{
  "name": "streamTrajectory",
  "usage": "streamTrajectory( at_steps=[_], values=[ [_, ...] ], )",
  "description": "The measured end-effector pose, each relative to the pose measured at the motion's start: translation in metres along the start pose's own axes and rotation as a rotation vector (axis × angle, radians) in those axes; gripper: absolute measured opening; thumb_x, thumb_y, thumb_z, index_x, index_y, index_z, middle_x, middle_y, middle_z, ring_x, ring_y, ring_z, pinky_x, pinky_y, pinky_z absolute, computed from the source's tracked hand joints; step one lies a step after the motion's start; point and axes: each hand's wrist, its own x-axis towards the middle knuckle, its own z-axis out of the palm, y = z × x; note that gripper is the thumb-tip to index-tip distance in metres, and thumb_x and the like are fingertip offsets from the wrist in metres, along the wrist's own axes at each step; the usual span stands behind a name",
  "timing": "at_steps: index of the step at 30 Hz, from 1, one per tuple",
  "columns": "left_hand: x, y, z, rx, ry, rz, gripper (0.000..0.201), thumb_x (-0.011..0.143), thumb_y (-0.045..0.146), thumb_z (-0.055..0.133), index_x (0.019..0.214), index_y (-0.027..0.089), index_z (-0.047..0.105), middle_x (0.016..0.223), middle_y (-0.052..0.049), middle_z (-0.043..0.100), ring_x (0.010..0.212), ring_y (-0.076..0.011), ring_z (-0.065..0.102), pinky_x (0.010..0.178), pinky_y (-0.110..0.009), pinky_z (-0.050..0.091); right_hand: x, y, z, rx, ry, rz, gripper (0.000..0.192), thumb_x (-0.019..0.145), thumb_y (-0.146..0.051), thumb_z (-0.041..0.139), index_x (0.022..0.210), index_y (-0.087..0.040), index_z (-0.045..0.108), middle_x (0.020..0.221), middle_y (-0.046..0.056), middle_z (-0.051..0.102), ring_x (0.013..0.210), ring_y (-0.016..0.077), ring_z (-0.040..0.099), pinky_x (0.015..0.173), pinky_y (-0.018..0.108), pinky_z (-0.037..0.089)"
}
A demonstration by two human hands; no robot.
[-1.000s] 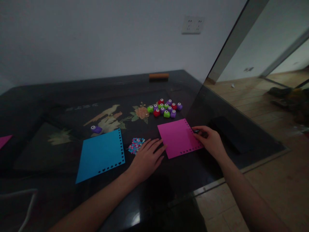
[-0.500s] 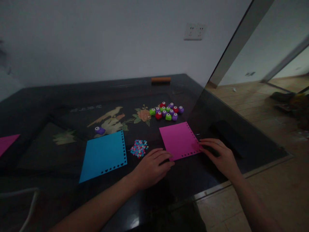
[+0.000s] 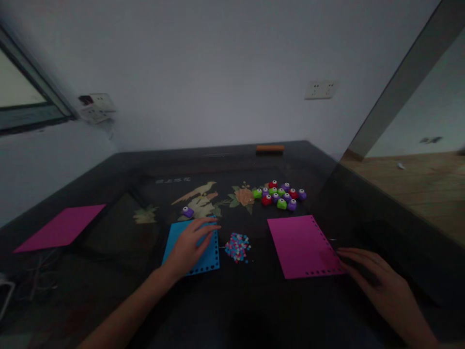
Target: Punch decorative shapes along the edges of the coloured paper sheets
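My left hand [image 3: 192, 246] hovers over or rests on the blue paper [image 3: 175, 237]; its fingers are stretched and apart, and whether they touch the sheet is unclear. Small punched holes run along that sheet's right and lower edges. At the right, my right hand [image 3: 376, 274] pinches the right edge of a pink sheet [image 3: 300, 247] near its lower corner. This sheet has similar holes along its right and lower edges. Between both sheets lies a small pile of pink, white and blue confetti [image 3: 238, 247]. A purple craft punch [image 3: 188, 212] sits just behind the blue paper.
Several red, green and purple craft punches [image 3: 282, 204] cluster behind the pink sheet. Another pink sheet [image 3: 63, 227] lies far left on the dark glossy table [image 3: 232, 167]. A brown stick-like object [image 3: 270, 149] lies at the back edge, by the wall.
My left hand has left the pink sheet and moved left over the blue paper. My right hand stays at the pink sheet's edge. The view has turned left and up.
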Motion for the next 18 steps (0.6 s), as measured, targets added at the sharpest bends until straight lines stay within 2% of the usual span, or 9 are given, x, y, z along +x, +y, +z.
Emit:
streamTrajectory(
  at_steps=[2, 4, 7, 9, 12, 14, 18],
  values=[
    [-0.009, -0.03, -0.008, 0.037, 0.062, -0.112, 0.026, 0.09, 0.02, 0.043, 0.108, 0.023, 0.061, 0.115, -0.007, 0.061, 0.108, -0.0221, 0.056, 0.093, -0.045, 0.046, 0.0, 0.002, 0.001, -0.011, 0.013, -0.001, 0.033, 0.084, -0.05, 0.05, 0.1, -0.025, 0.065, 0.104, 0.007, 0.064, 0.094, 0.0244, 0.063, 0.086, 0.043, 0.051],
    [-0.014, -0.052, -0.015, 0.026, 0.131, -0.186, 0.025, 0.089, 0.023, 0.043, 0.104, 0.022, 0.063, 0.11, -0.007, 0.063, 0.104, -0.0225, 0.058, 0.092, -0.046, 0.046, 0.0, 0.004, 0.002, -0.019, 0.029, -0.001, 0.034, 0.083, -0.052, 0.05, 0.099, -0.025, 0.065, 0.102, 0.006, 0.065, 0.092, 0.025, 0.063, 0.085, 0.044, 0.051],
    [-0.017, -0.069, -0.026, 0.025, 0.197, -0.259, 0.025, 0.089, 0.024, 0.042, 0.103, 0.021, 0.062, 0.107, -0.007, 0.063, 0.102, -0.0219, 0.058, 0.092, -0.044, 0.045, 0.002, 0.001, 0.002, -0.015, 0.043, 0.027, 0.033, 0.081, -0.052, 0.052, 0.098, -0.027, 0.065, 0.101, 0.006, 0.065, 0.091, 0.0265, 0.063, 0.081, 0.044, 0.053],
    [-0.017, -0.075, -0.032, 0.056, 0.174, -0.288, 0.025, 0.089, 0.024, 0.042, 0.101, 0.02, 0.062, 0.106, -0.007, 0.063, 0.102, -0.022, 0.057, 0.093, -0.042, 0.044, 0.007, -0.009, 0.002, 0.003, 0.051, 0.065, 0.03, 0.081, -0.05, 0.052, 0.098, -0.028, 0.065, 0.103, 0.006, 0.064, 0.093, 0.0275, 0.062, 0.078, 0.045, 0.053],
    [-0.019, -0.083, -0.037, 0.096, 0.102, -0.327, 0.022, 0.086, 0.025, 0.044, 0.095, 0.019, 0.063, 0.102, -0.007, 0.063, 0.1, -0.0228, 0.058, 0.092, -0.042, 0.044, 0.025, -0.035, 0.004, 0.053, 0.058, 0.103, 0.027, 0.082, -0.046, 0.052, 0.1, -0.028, 0.064, 0.105, 0.006, 0.063, 0.096, 0.0278, 0.061, 0.08, 0.046, 0.052],
    [-0.021, -0.085, -0.037, 0.107, 0.094, -0.346, 0.021, 0.085, 0.026, 0.045, 0.093, 0.019, 0.064, 0.1, -0.007, 0.063, 0.099, -0.0232, 0.058, 0.091, -0.041, 0.044, 0.042, -0.058, 0.007, 0.113, 0.057, 0.064, 0.025, 0.082, -0.043, 0.054, 0.101, -0.028, 0.063, 0.104, 0.006, 0.064, 0.096, 0.0265, 0.061, 0.085, 0.046, 0.05],
    [-0.022, -0.084, -0.036, 0.098, 0.083, -0.357, 0.021, 0.084, 0.026, 0.046, 0.093, 0.018, 0.064, 0.1, -0.007, 0.063, 0.1, -0.0229, 0.057, 0.09, -0.04, 0.043, 0.083, -0.112, 0.02, 0.269, -0.118, -0.086, 0.028, 0.082, -0.031, 0.057, 0.109, -0.027, 0.059, 0.11, 0.005, 0.063, 0.105, 0.0238, 0.058, 0.092, 0.044, 0.047]
  ],
)
